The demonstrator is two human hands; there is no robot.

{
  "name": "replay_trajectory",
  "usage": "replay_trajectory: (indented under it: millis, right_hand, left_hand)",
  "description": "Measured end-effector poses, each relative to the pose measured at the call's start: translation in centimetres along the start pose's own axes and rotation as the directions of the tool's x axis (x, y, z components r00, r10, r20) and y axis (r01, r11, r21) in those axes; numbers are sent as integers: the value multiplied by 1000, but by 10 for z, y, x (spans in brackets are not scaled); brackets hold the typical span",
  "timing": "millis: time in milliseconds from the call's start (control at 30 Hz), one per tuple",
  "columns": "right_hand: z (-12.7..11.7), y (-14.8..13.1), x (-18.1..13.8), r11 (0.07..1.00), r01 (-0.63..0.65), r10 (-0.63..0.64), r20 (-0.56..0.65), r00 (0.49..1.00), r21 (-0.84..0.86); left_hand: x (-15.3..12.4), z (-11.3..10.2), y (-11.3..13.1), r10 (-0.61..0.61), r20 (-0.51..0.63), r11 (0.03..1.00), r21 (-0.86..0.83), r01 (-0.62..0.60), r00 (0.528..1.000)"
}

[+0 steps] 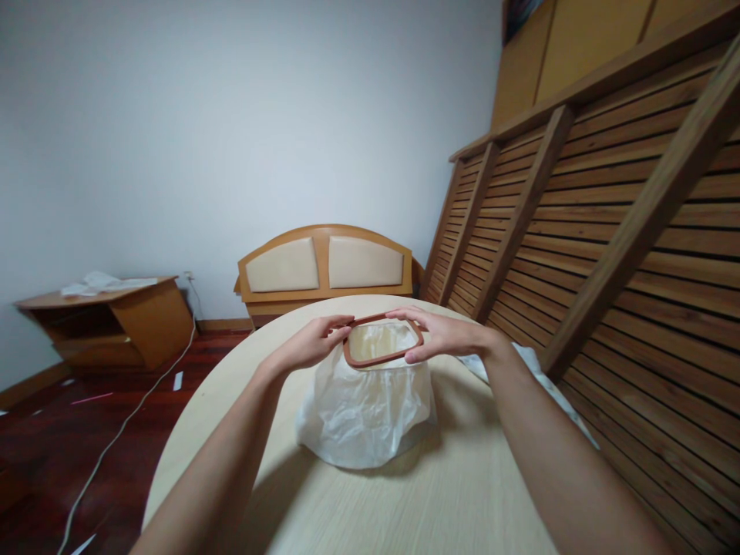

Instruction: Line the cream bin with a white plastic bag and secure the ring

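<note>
Over the round table (479,493), pinching the brown rim (378,360) atop a white bag (370,420) with the left hand (312,341), clasping it with the right hand (438,332).

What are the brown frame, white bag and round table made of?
The brown frame looks like smooth plastic, evenly coloured with no visible grain, though painted wood is possible. The white bag is probably thin plastic film: it's crinkled, slightly shiny and looks a bit see-through. The round table looks like pale wood or wood-look laminate, smooth and fairly matt, with fine grain lines.
</note>
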State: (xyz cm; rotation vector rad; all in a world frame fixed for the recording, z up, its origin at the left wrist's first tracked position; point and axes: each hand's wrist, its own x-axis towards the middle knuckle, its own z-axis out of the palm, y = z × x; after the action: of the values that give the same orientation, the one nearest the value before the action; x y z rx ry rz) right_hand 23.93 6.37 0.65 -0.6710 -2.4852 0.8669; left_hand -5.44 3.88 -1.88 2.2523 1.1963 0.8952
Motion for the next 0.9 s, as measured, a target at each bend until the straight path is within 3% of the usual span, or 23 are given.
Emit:
replay_trajectory:
  millis: [433,633,900]
  right_hand:
    - [2,5,-1,987,-106,113,49,992,-125]
    - [3,10,0,990,-112,120,96,988,-80]
    - [5,9,-1,988,-152,150,66,987,32]
  left_hand:
    - [1,3,-1,15,5,1000,-1,-15,1000]
    - [1,2,0,19,11,1000,20,-20,1000]
    - [0,2,6,37,-10,994,101,-36,999]
